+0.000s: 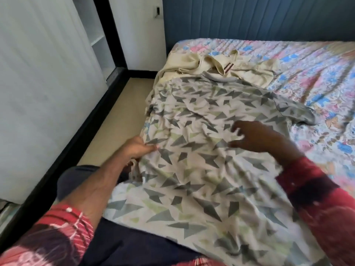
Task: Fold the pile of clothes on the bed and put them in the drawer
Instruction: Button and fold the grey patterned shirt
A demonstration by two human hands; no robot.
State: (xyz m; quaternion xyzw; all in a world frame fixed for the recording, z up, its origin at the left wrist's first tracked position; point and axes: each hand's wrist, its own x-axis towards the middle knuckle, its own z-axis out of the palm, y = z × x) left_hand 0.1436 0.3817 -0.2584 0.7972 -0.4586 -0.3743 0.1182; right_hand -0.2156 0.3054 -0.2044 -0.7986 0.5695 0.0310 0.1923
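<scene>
The patterned T-shirt (194,150) lies spread flat across the near side of the bed (317,73), over a cream garment (221,68). I see my left hand (139,147) pinching its left edge, while my right hand (257,138) hovers above it, fingers loosely spread, holding nothing.
</scene>
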